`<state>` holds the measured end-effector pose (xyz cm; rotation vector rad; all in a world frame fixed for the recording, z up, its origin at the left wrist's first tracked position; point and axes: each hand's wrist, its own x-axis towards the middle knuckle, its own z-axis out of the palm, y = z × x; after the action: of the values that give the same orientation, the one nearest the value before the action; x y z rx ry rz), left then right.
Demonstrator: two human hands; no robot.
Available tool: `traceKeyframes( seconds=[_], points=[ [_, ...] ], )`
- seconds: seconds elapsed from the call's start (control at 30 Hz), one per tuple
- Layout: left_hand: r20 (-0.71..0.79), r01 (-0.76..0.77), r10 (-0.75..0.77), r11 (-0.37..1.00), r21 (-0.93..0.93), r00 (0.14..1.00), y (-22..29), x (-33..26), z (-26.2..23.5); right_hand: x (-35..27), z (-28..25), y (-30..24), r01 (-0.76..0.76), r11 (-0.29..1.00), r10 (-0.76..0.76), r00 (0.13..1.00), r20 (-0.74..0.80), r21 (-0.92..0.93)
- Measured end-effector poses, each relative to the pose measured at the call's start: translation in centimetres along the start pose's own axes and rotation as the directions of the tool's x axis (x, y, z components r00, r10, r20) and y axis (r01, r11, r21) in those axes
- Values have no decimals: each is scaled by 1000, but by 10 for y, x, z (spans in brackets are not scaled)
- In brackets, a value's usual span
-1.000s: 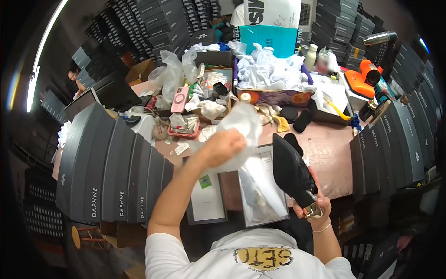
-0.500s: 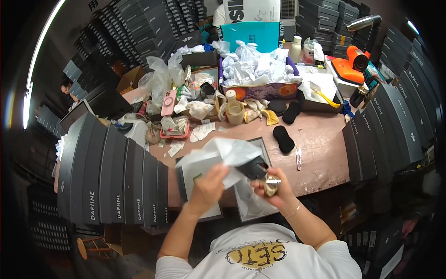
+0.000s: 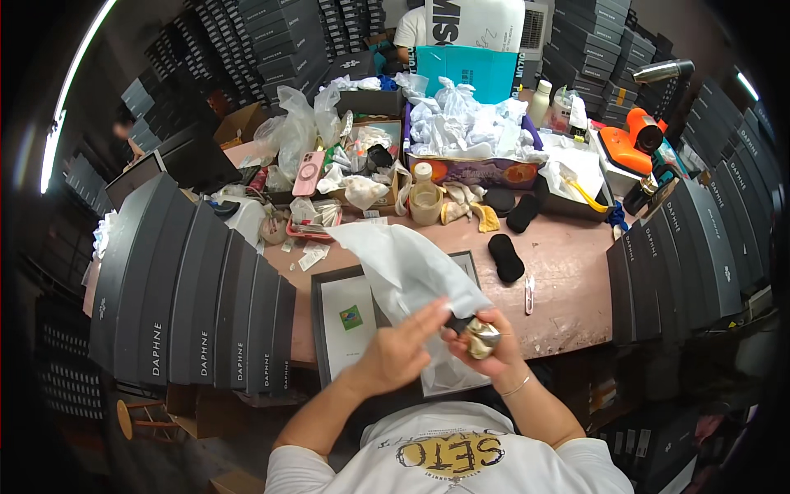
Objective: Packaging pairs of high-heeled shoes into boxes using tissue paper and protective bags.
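Note:
My right hand is closed around a black shoe with a shiny gold part at its near end. White tissue paper covers the far end of the shoe and trails up to the left. Against the paper, beside the shoe, lies my left hand, its fingers stretched out and somewhat blurred. Under both hands are two grey box halves. The left half has a white inside with a small green square sticker; in the right half lies more white paper.
Stacks of dark shoe boxes flank me, with more boxes on the right. Behind the work spot stand a bottle, a purple carton of crumpled paper and an orange tool. Black pads lie on the pink table.
The tissue paper has swung across and now drapes over the shoe's dark far end. My left hand has moved right, close to my right hand, baring the green sticker.

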<state>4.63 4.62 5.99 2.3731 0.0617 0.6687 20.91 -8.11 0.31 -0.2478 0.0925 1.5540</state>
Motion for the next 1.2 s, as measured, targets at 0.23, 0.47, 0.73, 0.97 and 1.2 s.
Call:
traceKeyframes(
  seconds=[0.23,0.47,0.73,0.97,1.2],
  points=[
    [-31,-98,95,983,-154,995,34,-12,68,43,-66,20,458,326,-437,849,298,-827],
    [135,-111,159,945,-308,978,50,-21,97,40,-35,7,198,-345,-452,821,348,-917],
    [49,54,-873,-26,-998,485,-35,-64,52,75,-29,81,405,-95,-297,861,414,-909],
    [-335,501,-686,712,-492,646,-29,-83,-97,2,-48,20,34,653,128,980,155,-757],
    [-275,57,-523,532,-845,807,-25,17,-25,-21,-2,17,286,404,-149,958,246,-869]
  ],
)
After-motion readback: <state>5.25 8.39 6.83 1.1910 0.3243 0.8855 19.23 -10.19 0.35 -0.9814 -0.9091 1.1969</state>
